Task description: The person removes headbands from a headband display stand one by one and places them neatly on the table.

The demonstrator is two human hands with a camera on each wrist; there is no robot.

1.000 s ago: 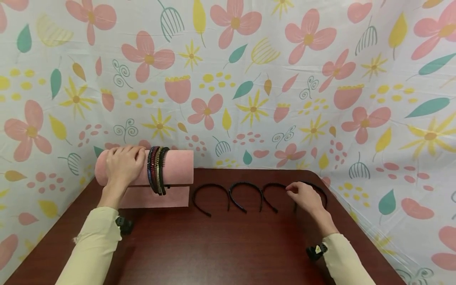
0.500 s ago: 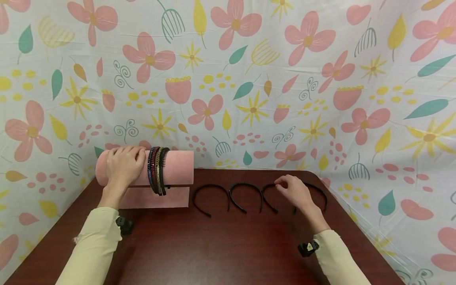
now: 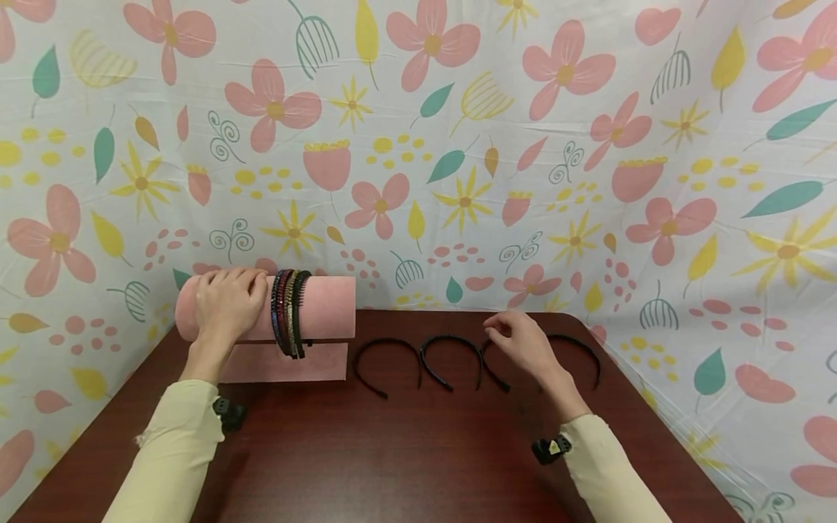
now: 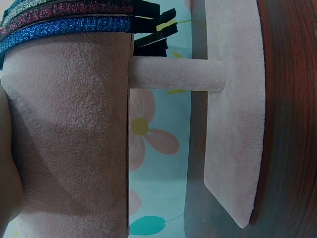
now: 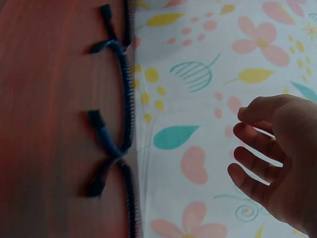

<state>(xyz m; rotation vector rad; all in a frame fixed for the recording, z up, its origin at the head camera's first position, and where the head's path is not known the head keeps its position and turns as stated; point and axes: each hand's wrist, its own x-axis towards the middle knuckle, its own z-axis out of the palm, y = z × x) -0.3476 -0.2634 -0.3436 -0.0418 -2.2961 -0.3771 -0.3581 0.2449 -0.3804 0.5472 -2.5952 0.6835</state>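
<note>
A pink plush headband stand (image 3: 330,309) is at the left of the table, with several glittery headbands (image 3: 285,312) in blue, red, gold and black round its roll. My left hand (image 3: 229,305) grips the top of the roll, left of these bands; its fingertips are hidden behind it. In the left wrist view the blue headband (image 4: 74,33) is the nearest of them. My right hand (image 3: 523,345) is over the dark headband (image 3: 495,373) third in the row and partly covers it. Its fingers are loosely bent and hold nothing, as the right wrist view shows.
Left of my right hand, two more dark headbands lie in line, a black one (image 3: 387,340) and a bluish one (image 3: 451,337). Another black headband (image 3: 582,344) lies to its right. The brown table (image 3: 405,457) ends at a floral cloth (image 3: 418,254) behind.
My right hand has moved left, from near the rightmost headband to above the third one. My left hand and the stand have stayed in place.
</note>
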